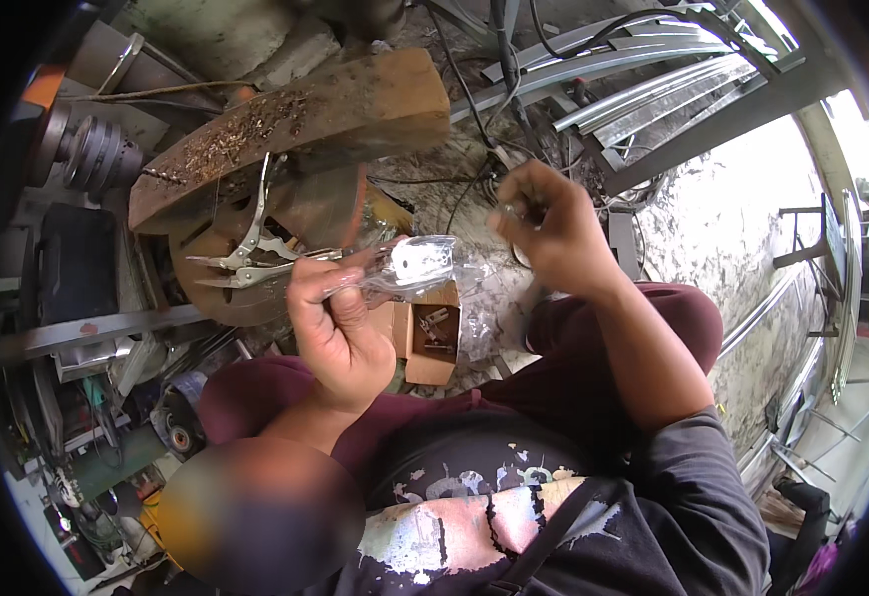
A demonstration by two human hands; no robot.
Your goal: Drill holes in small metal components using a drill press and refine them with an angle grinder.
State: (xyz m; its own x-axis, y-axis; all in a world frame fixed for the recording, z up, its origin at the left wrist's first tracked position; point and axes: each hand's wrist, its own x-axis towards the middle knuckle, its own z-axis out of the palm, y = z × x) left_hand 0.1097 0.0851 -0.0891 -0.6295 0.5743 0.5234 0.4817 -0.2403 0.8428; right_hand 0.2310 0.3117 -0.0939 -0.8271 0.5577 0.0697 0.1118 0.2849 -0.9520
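Note:
My left hand (343,333) is closed, its thumb and fingers pinching a clear plastic bag (380,283). A shiny, whitish flat piece with a small dark hole (422,261) shows at the bag's far end. To the right, apart from the bag, my right hand (551,230) is raised with its fingers curled toward the thumb. What it holds, if anything, I cannot make out. Just below the bag sits an open cardboard box (428,374) with small metal parts (437,328) inside. Two locking pliers (258,223) lie left of my left hand.
A thick wooden block (375,94) strewn with metal shavings lies at the far left. A drill chuck (91,154) with a bit points at it. Metal profiles (653,99) are piled at the far right, near cables (464,79). A round plate (330,204) lies under the block.

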